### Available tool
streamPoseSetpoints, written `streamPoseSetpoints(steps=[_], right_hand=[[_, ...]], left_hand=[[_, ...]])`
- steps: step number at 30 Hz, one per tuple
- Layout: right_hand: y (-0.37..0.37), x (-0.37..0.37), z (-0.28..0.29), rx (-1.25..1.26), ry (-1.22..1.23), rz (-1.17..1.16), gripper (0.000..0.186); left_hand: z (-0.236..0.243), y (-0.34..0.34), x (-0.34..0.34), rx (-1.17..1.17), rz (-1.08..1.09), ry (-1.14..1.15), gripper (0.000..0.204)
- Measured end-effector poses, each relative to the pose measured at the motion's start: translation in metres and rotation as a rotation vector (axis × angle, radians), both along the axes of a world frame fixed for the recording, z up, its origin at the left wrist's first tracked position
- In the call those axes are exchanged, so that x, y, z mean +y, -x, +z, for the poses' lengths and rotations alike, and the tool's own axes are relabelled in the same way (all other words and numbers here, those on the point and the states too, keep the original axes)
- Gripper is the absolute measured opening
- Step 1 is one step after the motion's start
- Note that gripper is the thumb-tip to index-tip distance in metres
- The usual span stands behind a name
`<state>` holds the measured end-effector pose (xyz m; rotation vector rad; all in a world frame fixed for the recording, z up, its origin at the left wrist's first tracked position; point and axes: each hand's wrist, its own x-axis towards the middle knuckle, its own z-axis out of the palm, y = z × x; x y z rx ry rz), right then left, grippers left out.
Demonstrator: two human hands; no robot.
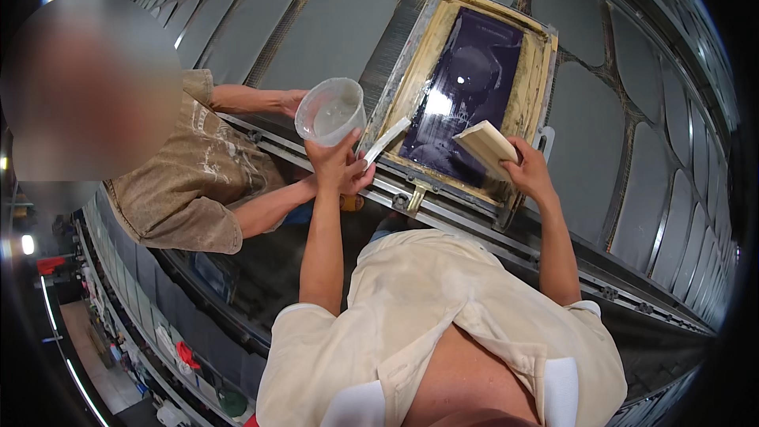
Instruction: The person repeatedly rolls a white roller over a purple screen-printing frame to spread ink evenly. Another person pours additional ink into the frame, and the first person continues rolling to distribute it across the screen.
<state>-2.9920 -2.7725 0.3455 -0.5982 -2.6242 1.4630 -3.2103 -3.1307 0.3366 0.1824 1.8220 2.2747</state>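
1. Close on your right, your right hand [531, 174] pinches the outer end of a pale blade [486, 145], tilted over the frame's lower right. It looks stiff and light; that end suits a grip. Whether it touches the panel, you cannot tell.
2. At your left, your left hand [330, 160] curls against the lower near side of a clear tub [311, 126]. Its thin wall probably flexes and may slip, so cup the base.
3. Beside it, a co-worker's hand [291, 101] reaches the tub's left side; the other [360, 180] appears to hold a white strip [387, 141].
4. Ahead lies the frame [427, 55], likely rigid; take its outer rails. Its glossy dark panel [484, 55] seems slick and easily marked.
5. Beyond stretches the grey-padded surface [336, 32].
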Motion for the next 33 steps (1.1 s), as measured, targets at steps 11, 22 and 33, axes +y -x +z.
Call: streamPoseSetpoints(steps=[11,22,33], right_hand=[[0.001,0.005,0.014,-0.036,0.02,0.013,0.037],[0.004,0.008,0.024,-0.023,0.077,0.025,0.036],[0.013,0.014,0.0,0.078,-0.06,0.18,0.039]], left_hand=[[0.028,0.007,0.013,0.104,0.057,0.044,0.076],[0.045,0.005,0.04,0.098,-0.029,0.089,0.07],[0.029,-0.012,-0.011,0.358,0.297,0.459,0.058]])
